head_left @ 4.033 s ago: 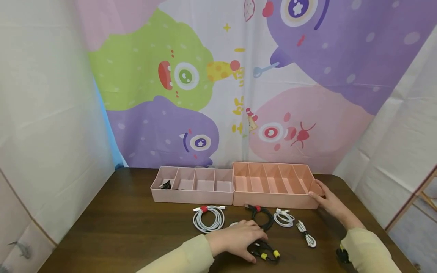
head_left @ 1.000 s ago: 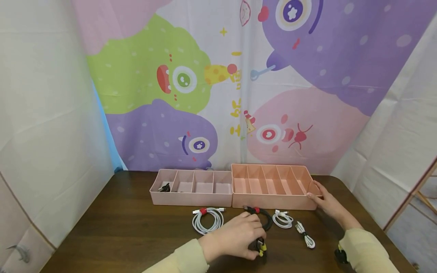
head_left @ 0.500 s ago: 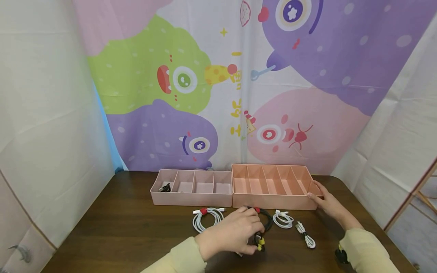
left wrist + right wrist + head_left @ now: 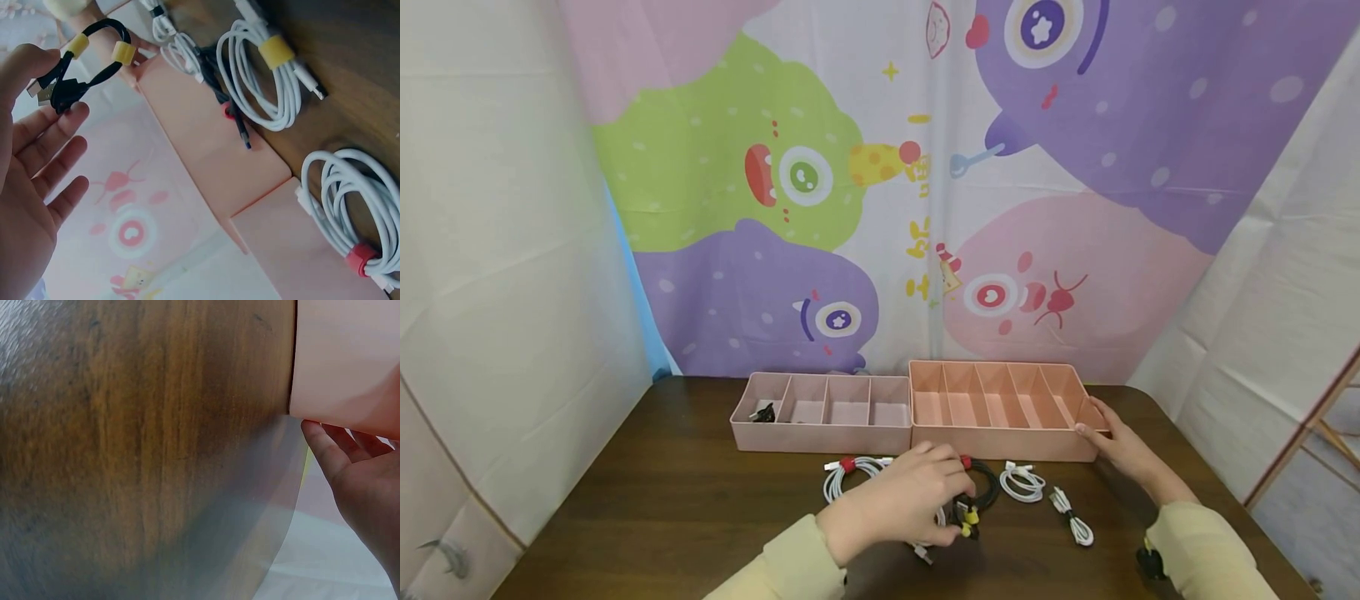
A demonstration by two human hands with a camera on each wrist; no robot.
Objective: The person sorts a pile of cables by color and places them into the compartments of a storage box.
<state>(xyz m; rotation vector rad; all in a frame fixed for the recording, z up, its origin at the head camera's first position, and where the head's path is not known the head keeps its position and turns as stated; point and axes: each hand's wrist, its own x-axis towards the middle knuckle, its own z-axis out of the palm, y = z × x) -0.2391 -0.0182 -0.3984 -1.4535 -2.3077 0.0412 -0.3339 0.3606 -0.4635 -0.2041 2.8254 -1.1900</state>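
My left hand pinches a short black USB cable with two yellow ties, between thumb and fingers; its other fingers are spread. In the left wrist view, the looped cable and metal plugs show at the fingertips. Under the hand lies a white cable with a yellow tie, mostly hidden in the head view. My right hand rests on the right end of the orange divided box, thumb at the front corner and fingers along the end rim. In the right wrist view the fingers touch the box's edge.
A pale pink divided box adjoins the orange one, with a black cable in its left compartment. On the table lie a white coil with a red tie, a black coil, and white cables. A black item sits by the right sleeve.
My left hand has taken up the black cable with yellow ties and shifted slightly left and away from me with it. The white cable's plug now shows below the hand. The right hand stays put.
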